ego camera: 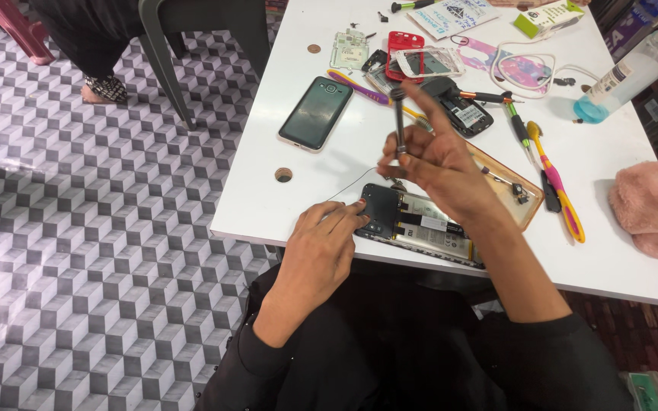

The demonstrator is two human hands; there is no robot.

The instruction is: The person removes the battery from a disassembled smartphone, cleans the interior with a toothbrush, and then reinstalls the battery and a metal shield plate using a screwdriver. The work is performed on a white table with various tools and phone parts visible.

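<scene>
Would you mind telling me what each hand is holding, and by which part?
The right hand holds a small screwdriver upright by its lower shaft. The left hand holds nothing; its fingertips press on the opened phone.

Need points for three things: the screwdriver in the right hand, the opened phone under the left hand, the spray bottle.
screwdriver (399, 125), head view, on the dark shaft held upright in the right hand (439, 164).
opened phone (428, 224), head view, on the exposed battery, right of the left hand (321, 243).
spray bottle (630, 76), head view, on the clear body, lying at the table's far right.

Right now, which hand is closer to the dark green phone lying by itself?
Right. The right hand, raised holding a screwdriver, is beside the dark green phone; the left hand rests lower, on the opened phone.
</scene>
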